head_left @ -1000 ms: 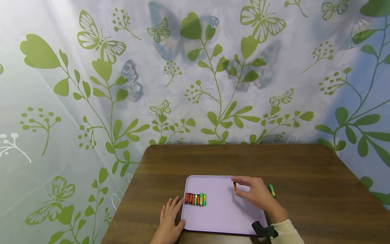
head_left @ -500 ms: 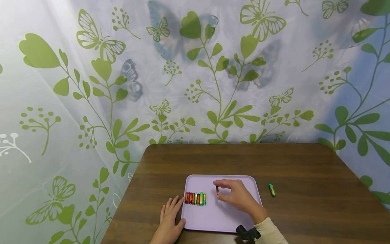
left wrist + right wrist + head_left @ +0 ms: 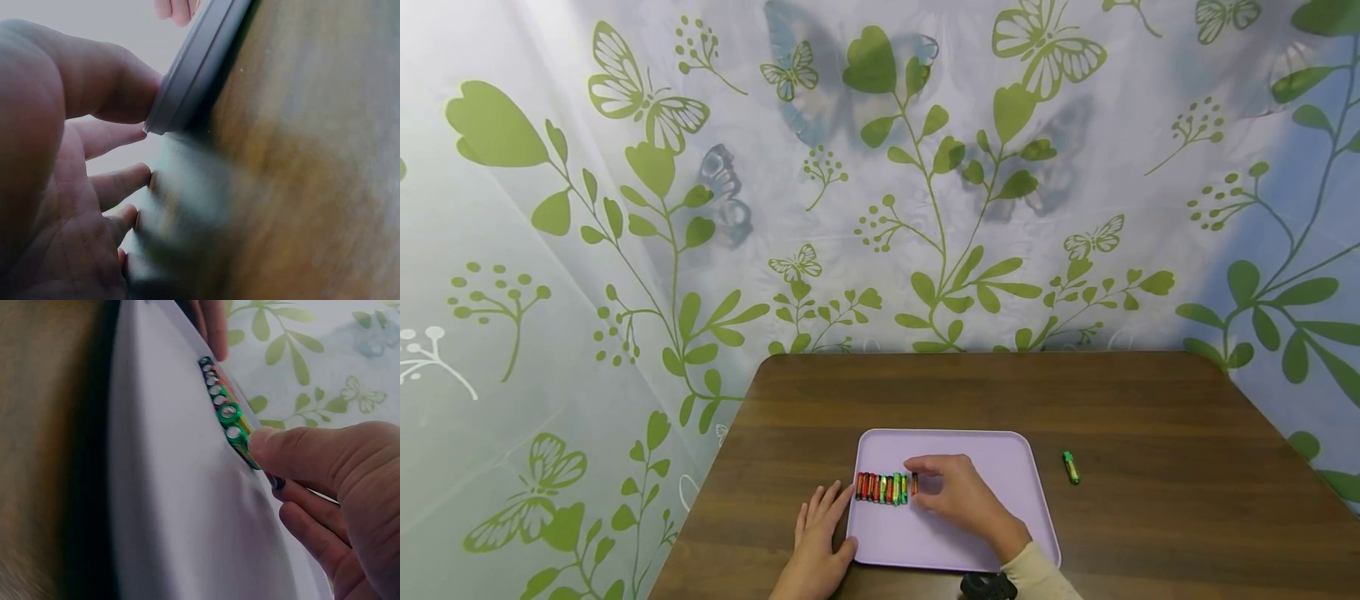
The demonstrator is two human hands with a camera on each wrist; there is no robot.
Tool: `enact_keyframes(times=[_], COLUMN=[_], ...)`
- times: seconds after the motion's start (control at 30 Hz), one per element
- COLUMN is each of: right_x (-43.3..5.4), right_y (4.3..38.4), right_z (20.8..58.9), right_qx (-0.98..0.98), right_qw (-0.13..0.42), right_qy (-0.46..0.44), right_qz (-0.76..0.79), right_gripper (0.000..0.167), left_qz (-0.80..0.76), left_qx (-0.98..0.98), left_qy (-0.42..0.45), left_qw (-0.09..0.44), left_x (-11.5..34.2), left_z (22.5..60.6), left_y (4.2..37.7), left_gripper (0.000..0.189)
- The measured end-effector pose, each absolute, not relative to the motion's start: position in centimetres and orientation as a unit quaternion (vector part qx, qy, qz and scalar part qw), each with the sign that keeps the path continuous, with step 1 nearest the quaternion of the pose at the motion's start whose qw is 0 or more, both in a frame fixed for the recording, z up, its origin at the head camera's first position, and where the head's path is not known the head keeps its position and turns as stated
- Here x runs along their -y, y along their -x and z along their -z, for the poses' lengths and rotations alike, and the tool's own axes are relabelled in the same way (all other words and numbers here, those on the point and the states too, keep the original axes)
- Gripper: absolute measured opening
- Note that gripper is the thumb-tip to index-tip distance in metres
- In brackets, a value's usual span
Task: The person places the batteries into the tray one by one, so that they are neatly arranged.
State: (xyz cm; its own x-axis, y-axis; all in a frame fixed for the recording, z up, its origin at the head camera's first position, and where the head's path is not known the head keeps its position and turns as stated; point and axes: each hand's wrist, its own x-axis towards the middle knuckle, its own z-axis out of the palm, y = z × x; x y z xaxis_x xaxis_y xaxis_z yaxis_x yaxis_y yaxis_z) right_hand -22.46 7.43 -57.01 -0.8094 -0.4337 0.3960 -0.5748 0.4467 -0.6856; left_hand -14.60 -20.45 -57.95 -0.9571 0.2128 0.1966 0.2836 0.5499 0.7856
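Observation:
My right hand pinches a small black-and-orange battery by its ends, thumb on the near one. It is held just right of a row of red, black and green batteries lying side by side on the lilac tray. In the right wrist view, the thumb hides most of the held battery, and only its dark end shows below. My left hand rests at the tray's left edge with fingers spread. Its thumb touches the tray rim in the left wrist view.
One green battery lies alone on the brown wooden table, right of the tray. A curtain printed with leaves and butterflies hangs behind the table. A black wrist strap sits at the right sleeve.
My right hand has carried the black-and-orange battery leftward across the tray, up to the right end of the row. The left hand has stayed at the tray's edge.

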Motion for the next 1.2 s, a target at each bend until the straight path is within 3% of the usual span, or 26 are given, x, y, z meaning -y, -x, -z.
enact_keyframes(times=[0.37,0.8,1.0,1.2], right_x=[-6.1,-7.3,-9.1,-11.3], right_y=[22.1,22.1,22.3,22.4], right_z=[57.1,57.1,57.0,56.1], right_qx=[0.875,0.877,0.874,0.877], right_qw=[0.097,0.1,0.078,0.041], right_qy=[-0.293,-0.284,-0.271,-0.248], right_qz=[-0.373,-0.375,-0.396,-0.409], right_gripper=[0.047,0.045,0.047,0.051], left_qz=[0.445,0.456,0.472,0.455], left_qx=[0.888,0.881,0.871,0.882], left_qy=[0.119,0.125,0.131,0.122], left_qw=[-0.006,0.002,0.02,-0.01], left_x=[20.4,20.5,20.5,20.4], left_z=[56.9,57.3,58.2,57.3], left_y=[14.5,14.5,14.7,14.7], left_gripper=[0.075,0.074,0.074,0.074])
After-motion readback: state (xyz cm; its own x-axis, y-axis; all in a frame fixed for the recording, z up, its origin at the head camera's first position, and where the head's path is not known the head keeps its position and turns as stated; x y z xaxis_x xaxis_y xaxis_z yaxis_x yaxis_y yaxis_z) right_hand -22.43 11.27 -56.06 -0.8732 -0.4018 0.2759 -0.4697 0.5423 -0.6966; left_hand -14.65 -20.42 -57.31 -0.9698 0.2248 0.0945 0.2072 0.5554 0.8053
